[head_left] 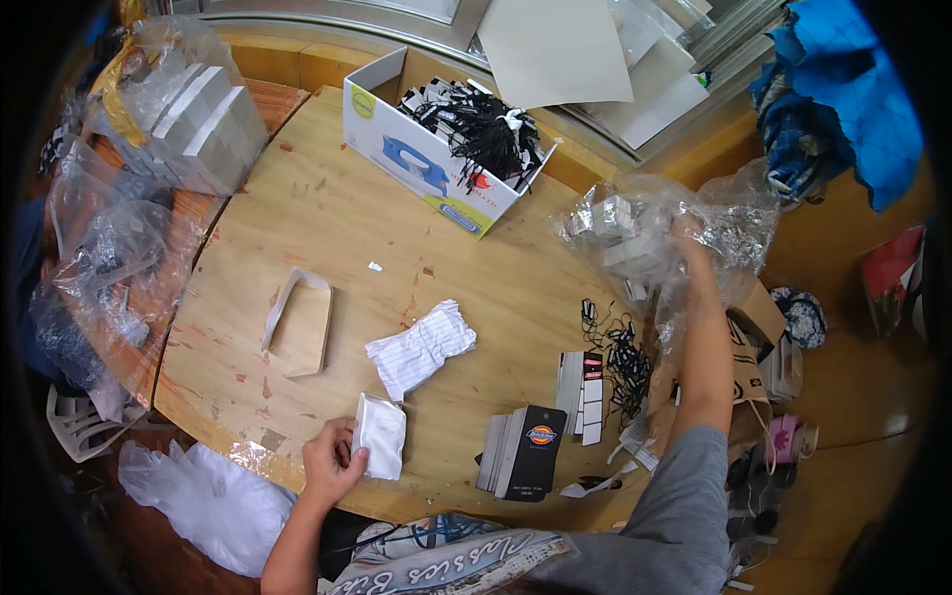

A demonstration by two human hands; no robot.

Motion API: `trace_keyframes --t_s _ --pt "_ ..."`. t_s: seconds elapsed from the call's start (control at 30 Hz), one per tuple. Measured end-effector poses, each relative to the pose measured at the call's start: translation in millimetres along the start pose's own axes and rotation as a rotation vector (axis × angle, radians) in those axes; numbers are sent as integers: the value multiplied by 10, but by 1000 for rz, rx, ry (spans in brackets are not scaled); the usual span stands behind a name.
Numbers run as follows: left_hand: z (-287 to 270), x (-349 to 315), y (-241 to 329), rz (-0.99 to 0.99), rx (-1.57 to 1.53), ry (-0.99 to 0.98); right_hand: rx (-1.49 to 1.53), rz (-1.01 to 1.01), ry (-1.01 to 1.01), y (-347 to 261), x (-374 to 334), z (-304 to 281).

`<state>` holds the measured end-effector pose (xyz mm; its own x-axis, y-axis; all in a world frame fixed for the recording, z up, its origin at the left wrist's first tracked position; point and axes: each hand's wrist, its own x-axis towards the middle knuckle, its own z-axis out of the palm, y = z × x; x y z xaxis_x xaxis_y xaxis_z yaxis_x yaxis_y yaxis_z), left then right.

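My left hand [332, 462] is closed on the left edge of a small white packet [382, 438] near the table's front edge. My right hand [686, 228] reaches into a clear plastic bag [729, 223] at the far right, among small white bundles [615, 218]. The plastic and the glare hide its fingers. Just beyond the packet lies a crumpled white striped cloth-like piece [421, 347]. To its right stand a stack of black hang tags [526, 451] and a stack of black-and-white labels [580, 392]. Loose black tag strings [625, 362] lie in a heap beside them.
At the back stands a white carton [412, 164] full of black-corded tags [476, 124]. An open tan cardboard piece [300, 325] lies left of centre. Bagged white boxes [203, 129] stand at the back left. A brown paper bag [749, 372] sits by my right arm.
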<state>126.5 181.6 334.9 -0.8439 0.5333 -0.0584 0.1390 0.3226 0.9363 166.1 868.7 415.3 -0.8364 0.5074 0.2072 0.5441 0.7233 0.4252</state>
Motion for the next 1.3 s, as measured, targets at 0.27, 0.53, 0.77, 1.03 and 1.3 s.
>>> trace_keyframes --t_s 0.27,0.53,0.77,1.03,1.3 --pt "-5 -7 -9 -7 -5 11 685 -24 -74 -281 -24 141" --pt "-8 -4 3 -12 -22 15 780 312 -317 -600 239 41" --pt "20 -20 47 -42 -3 40 457 -120 -296 -675 72 -829" --pt "40 -3 18 -4 -67 23 975 209 -259 -187 -701 -2226" --pt "69 -3 -54 31 -113 38 921 196 -247 -1 -1044 -2896"
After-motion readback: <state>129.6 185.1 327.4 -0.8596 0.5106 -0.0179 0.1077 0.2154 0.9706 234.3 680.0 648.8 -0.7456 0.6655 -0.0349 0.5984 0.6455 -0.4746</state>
